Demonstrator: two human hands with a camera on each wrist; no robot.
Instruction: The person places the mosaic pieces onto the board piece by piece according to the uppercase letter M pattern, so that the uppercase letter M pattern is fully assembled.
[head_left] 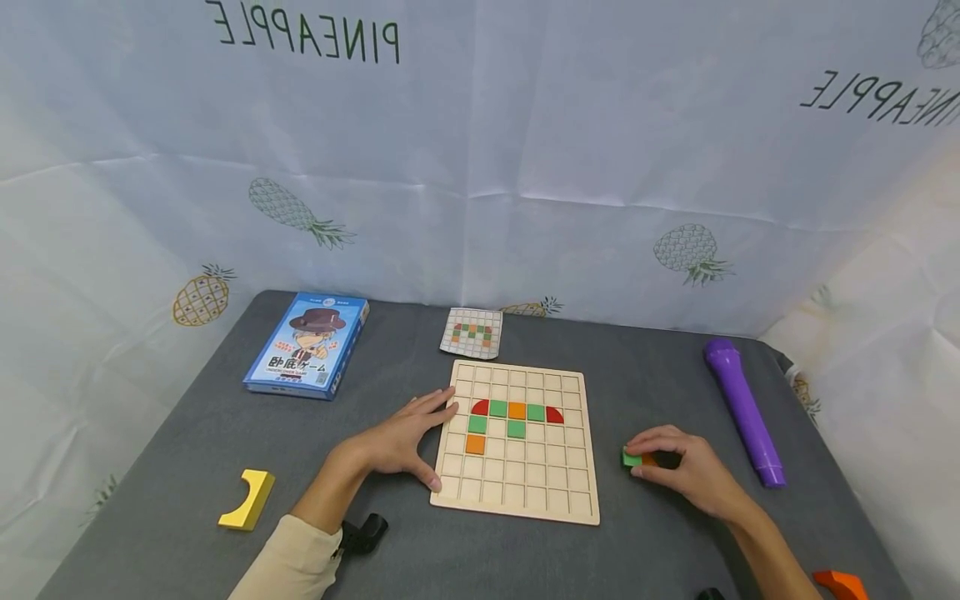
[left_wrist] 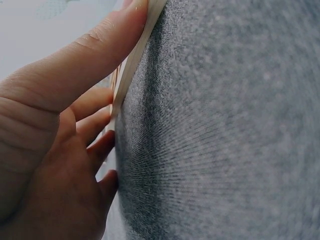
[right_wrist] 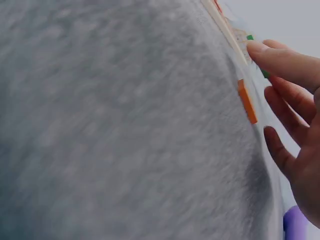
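Observation:
On the left edge of the wooden grid board (head_left: 558,479) rests my left hand (head_left: 397,437), fingers spread, with the thumb near the lower corner. Several tiles lie in the grid: a top row of a red rounded tile (head_left: 481,407), green tile (head_left: 498,408), orange tile (head_left: 517,410), another green and another red; below them are two green tiles and one orange. Right of the board, my right hand (head_left: 688,472) pinches a loose green tile (head_left: 630,458) between thumb and fingers. Beneath that hand a loose orange tile (right_wrist: 247,101) lies on the cloth, partly hidden in the head view.
A small card (head_left: 471,333) with a printed grid pattern lies behind the board. Around it are a blue game box (head_left: 307,346), a yellow arch block (head_left: 249,500), a purple baton-like stick (head_left: 746,412) and an orange block (head_left: 842,585) at the front right. A pineapple-print curtain hangs behind.

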